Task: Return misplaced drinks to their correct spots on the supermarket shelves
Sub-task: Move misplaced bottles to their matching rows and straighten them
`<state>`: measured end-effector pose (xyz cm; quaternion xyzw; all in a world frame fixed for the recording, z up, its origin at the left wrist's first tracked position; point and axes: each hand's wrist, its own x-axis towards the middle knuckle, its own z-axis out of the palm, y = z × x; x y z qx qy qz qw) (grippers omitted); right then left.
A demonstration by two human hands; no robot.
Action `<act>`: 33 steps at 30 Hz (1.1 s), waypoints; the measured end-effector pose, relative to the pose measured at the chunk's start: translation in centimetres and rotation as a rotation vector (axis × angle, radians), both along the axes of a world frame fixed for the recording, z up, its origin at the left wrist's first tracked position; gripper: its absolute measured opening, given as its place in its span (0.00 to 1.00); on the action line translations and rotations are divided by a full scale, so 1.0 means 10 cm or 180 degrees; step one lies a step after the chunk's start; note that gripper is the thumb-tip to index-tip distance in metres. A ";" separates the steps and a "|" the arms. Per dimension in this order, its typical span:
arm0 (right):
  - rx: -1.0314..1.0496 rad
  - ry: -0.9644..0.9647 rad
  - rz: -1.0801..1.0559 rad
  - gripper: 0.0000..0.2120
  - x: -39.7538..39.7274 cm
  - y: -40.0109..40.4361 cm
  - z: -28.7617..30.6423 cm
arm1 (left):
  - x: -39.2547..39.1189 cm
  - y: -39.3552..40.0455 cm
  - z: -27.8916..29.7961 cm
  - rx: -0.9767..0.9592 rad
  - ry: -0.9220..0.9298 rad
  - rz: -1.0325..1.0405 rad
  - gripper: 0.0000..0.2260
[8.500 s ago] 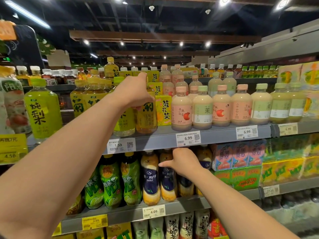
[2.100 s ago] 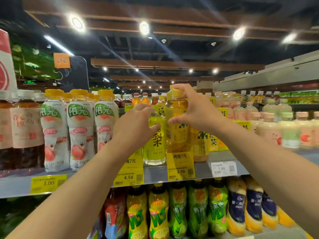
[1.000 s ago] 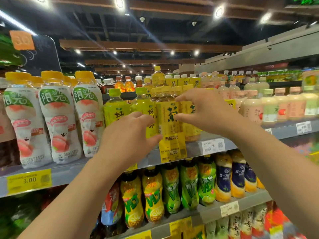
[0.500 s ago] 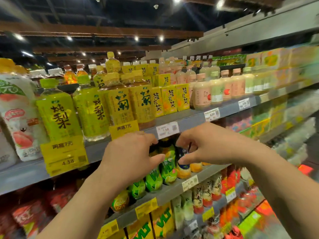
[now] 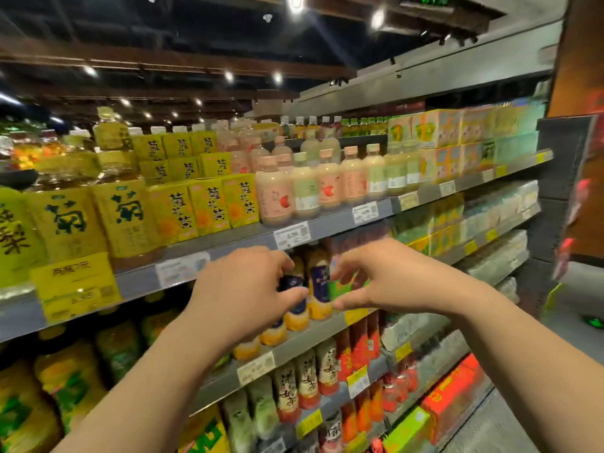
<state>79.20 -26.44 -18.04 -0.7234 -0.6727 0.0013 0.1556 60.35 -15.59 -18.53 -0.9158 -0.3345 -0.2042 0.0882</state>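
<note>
Your landmark is the navy-labelled bottle point(image 5: 319, 282), smooth plastic with an orange base, standing upright on the grey metal shelf point(image 5: 294, 349) among matching bottles. Your left hand point(image 5: 248, 294) curls just left of it, fingers bent round a neighbouring navy bottle point(image 5: 295, 308); I cannot tell if it grips. Your right hand point(image 5: 380, 277) hangs just right of it, fingers half-spread, empty. Above it sit square yellow cartons point(image 5: 209, 206) and rounded, creamy pastel bottles point(image 5: 304, 188).
</note>
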 end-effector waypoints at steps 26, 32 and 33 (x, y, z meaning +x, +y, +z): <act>0.0786 0.0001 -0.0378 0.19 2.32 1.10 0.62 | 1.80 0.94 0.87 0.1054 -0.0365 0.0791 0.16; 0.1132 0.0068 -0.0566 0.21 2.83 1.59 0.82 | 2.13 1.19 1.05 0.1151 -0.0212 0.0984 0.12; 0.1194 0.0072 -0.0544 0.21 2.90 1.67 0.85 | 2.17 1.21 1.07 0.1185 -0.0215 0.1062 0.12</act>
